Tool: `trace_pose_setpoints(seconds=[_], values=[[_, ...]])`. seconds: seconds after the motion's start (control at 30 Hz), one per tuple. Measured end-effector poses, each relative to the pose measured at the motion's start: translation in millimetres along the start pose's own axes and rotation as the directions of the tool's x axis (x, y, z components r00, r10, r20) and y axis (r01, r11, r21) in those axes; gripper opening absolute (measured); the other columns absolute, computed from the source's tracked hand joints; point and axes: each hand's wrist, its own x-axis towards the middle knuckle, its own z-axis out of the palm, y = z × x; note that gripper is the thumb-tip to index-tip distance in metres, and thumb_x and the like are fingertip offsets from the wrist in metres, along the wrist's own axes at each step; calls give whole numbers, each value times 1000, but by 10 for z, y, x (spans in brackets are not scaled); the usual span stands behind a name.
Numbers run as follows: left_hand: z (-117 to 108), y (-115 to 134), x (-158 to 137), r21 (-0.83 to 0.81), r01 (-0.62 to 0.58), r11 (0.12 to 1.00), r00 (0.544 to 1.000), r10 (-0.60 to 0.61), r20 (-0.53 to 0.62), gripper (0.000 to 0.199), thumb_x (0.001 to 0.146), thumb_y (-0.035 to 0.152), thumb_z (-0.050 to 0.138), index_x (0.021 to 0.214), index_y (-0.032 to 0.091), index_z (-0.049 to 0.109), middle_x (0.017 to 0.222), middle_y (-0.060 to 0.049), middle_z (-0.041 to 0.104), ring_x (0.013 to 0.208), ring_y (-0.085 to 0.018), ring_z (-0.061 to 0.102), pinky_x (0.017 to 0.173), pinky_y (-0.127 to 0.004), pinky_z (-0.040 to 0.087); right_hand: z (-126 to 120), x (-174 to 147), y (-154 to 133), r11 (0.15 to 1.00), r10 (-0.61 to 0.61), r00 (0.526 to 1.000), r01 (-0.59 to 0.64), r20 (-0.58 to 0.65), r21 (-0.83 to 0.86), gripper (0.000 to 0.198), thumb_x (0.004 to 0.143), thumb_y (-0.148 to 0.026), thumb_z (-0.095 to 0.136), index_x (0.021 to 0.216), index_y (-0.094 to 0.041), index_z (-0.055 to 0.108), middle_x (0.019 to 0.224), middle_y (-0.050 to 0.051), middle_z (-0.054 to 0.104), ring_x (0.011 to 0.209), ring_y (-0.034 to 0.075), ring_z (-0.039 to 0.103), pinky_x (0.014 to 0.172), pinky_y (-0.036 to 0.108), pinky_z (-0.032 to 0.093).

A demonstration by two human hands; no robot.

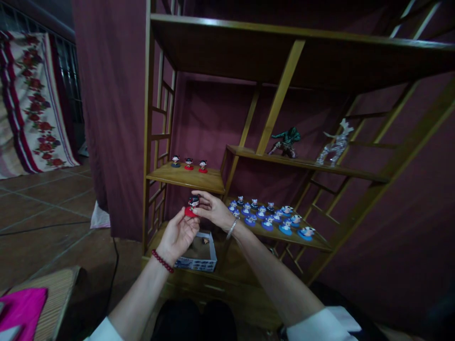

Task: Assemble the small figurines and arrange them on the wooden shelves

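Both of my hands hold one small figurine (pixel 194 203) with black hair and a red base, in front of the shelf unit. My left hand (pixel 179 235), with a dark red bead bracelet, pinches the base from below. From the right, my right hand (pixel 214 211), wearing a silver bangle, grips the figurine's side. Just behind and above, three similar figurines (pixel 188 164) stand in a row on a small wooden shelf (pixel 185 178). Below my hands is an open box (pixel 209 265) with a small item inside.
Several blue and purple figurines (pixel 267 222) fill a lower shelf at right. Above them stand a dark green figure (pixel 287 141) and a silvery deer-like statue (pixel 336 142). Wooden uprights (pixel 149 142) frame the unit. A cable (pixel 114 270) runs along the floor at left.
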Motion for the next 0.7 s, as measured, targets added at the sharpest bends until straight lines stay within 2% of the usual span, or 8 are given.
trace_pose_setpoints(seconds=[0.23,0.43,0.7], values=[[141,62,93,87,-8,996,1000,11,-28,19,83,21,43,77,9,56,61,-4,57,56,-11,54,51,-21,45,-5,61,-80,996,-19,999,21,-26,82,48,58,-28,70,101,-21,50,96,2,59,92,14,55,87,32,40],[275,119,221,132,57,990,998,-56,-10,20,82,25,44,75,11,56,57,-3,55,54,-12,55,48,-21,44,-72,171,-103,999,-34,997,37,-74,38,41,57,-32,70,90,-17,53,95,4,60,89,16,56,84,34,42],[460,223,423,193,25,981,999,-19,-38,21,84,21,40,75,11,55,58,-4,57,53,-11,56,49,-20,45,-158,323,-156,991,-43,984,64,-175,115,43,54,-32,72,90,-17,54,93,4,61,88,15,56,85,33,42]])
